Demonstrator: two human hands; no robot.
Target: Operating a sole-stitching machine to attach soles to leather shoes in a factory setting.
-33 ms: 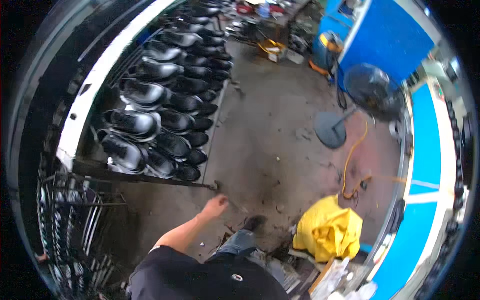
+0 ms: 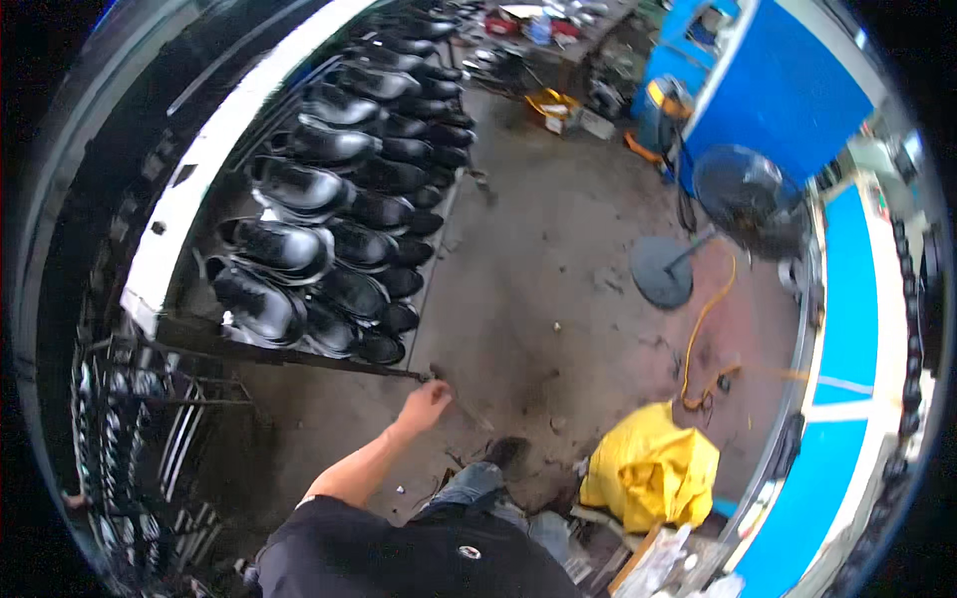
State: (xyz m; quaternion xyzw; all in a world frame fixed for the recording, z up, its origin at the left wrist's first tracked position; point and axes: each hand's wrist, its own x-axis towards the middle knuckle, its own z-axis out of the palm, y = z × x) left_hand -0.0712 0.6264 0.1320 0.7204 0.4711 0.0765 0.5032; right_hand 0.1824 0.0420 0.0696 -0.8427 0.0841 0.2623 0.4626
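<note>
1 hand in view: left hand (image 2: 424, 407), arm stretched forward and down, at the near corner of the dark metal rack rail (image 2: 299, 357). Fingers look curled together near a thin rod-like piece (image 2: 469, 411) slanting down to the floor; can't tell if actually clamped on it, too small and blurred. Right hand out of view. Rail runs left from the hand along the near edge of the shoe rack (image 2: 179, 214), long, tilted, white-edged. Rows of black shoes (image 2: 299, 189) on it, soles outward, packed side by side, receding toward the top of the view. Wire-frame rack (image 2: 140, 439) lower left, just beside the rail. Below the hand: own black shirt (image 2: 419, 558), jeans leg, dark shoe (image 2: 503, 450) on stained concrete floor (image 2: 538, 289). Yellow bag (image 2: 653, 468) right of the foot, near. Orange cable (image 2: 698, 329) snaking from the bag area up toward a black pedestal fan (image 2: 743, 199) with round base. Blue machine panels (image 2: 778, 90) behind the fan, well apart from the hand. Cluttered workbench (image 2: 548, 25) at top.
</note>
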